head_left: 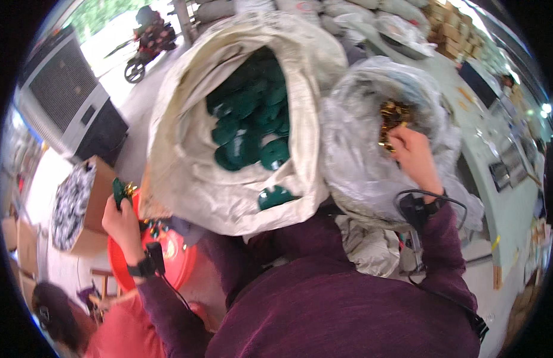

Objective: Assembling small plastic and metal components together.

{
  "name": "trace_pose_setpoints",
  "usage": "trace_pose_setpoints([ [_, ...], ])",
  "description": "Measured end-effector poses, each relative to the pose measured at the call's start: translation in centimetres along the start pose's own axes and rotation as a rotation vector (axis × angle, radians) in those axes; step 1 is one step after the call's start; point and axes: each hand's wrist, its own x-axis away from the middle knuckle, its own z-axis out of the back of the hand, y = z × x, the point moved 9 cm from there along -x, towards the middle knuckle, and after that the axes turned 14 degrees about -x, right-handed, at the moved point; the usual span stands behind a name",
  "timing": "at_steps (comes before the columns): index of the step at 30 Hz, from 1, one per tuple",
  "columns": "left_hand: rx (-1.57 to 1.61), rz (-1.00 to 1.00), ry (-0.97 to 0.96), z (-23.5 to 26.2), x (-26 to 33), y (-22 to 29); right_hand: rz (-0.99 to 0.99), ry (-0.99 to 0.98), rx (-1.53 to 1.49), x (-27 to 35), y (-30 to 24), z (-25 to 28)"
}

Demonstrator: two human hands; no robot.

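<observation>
Pinching a green piece [118, 192] in my left hand [121, 225], right hand [415, 156] curled at gold bits [392, 114] (grip's unclear), I could totally snag that looped cable [466, 210] on the plastic bag [357, 137].

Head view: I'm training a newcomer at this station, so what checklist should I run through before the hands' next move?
1. Left hand has its piece: ok, it pinches a green piece with gold bits.
2. Right hand at the gold pieces: ok, fingertips are at them, inside the clear plastic bag.
3. Gold piece firmly gripped: cannot tell, the fingers hide it.
4. White sack open: ok, green discs show inside.
5. Discs all in one heap: not ok, a single disc lies apart near the sack's lower rim.
</observation>
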Motion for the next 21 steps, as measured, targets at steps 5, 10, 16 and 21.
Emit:
trace_pose_setpoints([
  [5,-0.319,-0.119,0.303,1.5,1.0,2.6,0.085,-0.347,0.505,-0.5,5.3,-3.0],
  [10,0.429,-0.477,-0.374,-4.6,9.1,17.3,0.141,-0.384,0.582,-0.7,8.3,-3.7],
  [16,0.25,-0.679,-0.513,-8.4,14.7,24.6,-0.092,-0.268,0.34,-2.4,13.4,-2.8],
  [21,0.267,-0.648,-0.488,-9.2,14.9,24.1,-0.069,-0.231,0.384,-3.1,15.1,-2.2],
])
